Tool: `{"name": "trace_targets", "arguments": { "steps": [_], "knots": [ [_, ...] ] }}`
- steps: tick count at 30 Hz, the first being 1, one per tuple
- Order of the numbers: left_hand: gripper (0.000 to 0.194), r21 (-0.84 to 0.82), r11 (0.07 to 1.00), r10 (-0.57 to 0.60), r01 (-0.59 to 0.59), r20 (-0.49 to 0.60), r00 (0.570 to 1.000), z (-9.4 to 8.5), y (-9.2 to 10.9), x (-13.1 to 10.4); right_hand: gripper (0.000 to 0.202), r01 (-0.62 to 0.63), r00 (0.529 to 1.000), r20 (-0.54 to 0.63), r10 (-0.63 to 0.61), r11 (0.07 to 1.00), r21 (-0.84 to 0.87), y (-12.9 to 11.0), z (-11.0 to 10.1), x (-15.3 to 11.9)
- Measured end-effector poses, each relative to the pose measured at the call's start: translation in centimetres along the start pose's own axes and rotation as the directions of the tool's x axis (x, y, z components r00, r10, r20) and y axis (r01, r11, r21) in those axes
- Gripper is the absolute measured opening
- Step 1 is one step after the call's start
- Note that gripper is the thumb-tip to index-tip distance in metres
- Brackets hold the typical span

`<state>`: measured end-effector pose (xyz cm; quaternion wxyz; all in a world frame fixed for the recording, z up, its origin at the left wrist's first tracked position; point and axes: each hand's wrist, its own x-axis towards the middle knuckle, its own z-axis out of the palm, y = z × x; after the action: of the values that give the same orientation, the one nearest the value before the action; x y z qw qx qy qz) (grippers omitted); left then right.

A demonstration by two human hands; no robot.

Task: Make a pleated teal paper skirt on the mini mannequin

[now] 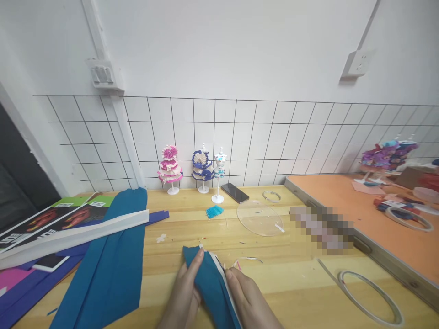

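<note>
A strip of teal crepe paper (208, 274), with a white layer along its right edge, runs from the near edge of the view up between my two hands. My left hand (187, 283) grips it from the left, thumb laid on top near the far end. On the right side, my right hand (242, 290) pinches the white-edged border with its fingers bent. A tiny white piece shows by my left thumb tip. Ahead of my hands lies a small pleated bright blue piece (214, 211). Behind it stands a white miniature dress form (219, 171) with blue-and-white trim.
Two dressed miniature forms, pink (170, 167) and purple (203, 169), stand by the wall grid. A phone (235, 193), clear disc (259, 219) and tape rolls (373, 297) lie to the right, beside an orange board (377, 228). Teal sheets (113, 260) and paper strips lie left.
</note>
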<state>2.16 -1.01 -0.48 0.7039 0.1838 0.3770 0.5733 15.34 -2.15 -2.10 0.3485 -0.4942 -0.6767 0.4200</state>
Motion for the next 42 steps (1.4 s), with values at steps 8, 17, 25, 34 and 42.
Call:
{"name": "trace_targets", "arguments": {
  "steps": [8, 17, 25, 34, 42],
  "knots": [
    [0.02, -0.118, 0.987, -0.099, 0.107, 0.073, 0.992, -0.6, 0.8, 0.4, 0.043, 0.04, 0.995, 0.096, -0.034, 0.998, -0.054, 0.3, 0.3, 0.0],
    [0.018, 0.08, 0.995, 0.063, -0.066, 0.038, 0.997, -1.4, 1.3, 0.7, 0.041, 0.067, 0.992, 0.111, -0.06, 0.996, -0.065, 0.5, 0.2, 0.0],
    [0.03, 0.14, 0.982, 0.13, -0.127, -0.011, 0.991, -1.0, 1.3, 0.5, 0.046, 0.042, 0.997, 0.063, -0.037, 0.996, -0.082, 0.8, 0.3, -0.3],
    [0.036, 0.152, 0.973, 0.196, -0.176, -0.128, 0.972, -0.5, 1.4, 0.3, 0.051, -0.015, 1.0, -0.019, 0.014, 0.998, -0.058, 0.6, 0.6, -0.5],
    [0.027, 0.201, 0.961, 0.228, -0.19, -0.183, 0.956, 0.0, 1.7, -0.1, 0.04, 0.11, 0.992, 0.077, -0.095, 0.972, -0.209, 0.2, 0.1, -0.1]
  ]
}}
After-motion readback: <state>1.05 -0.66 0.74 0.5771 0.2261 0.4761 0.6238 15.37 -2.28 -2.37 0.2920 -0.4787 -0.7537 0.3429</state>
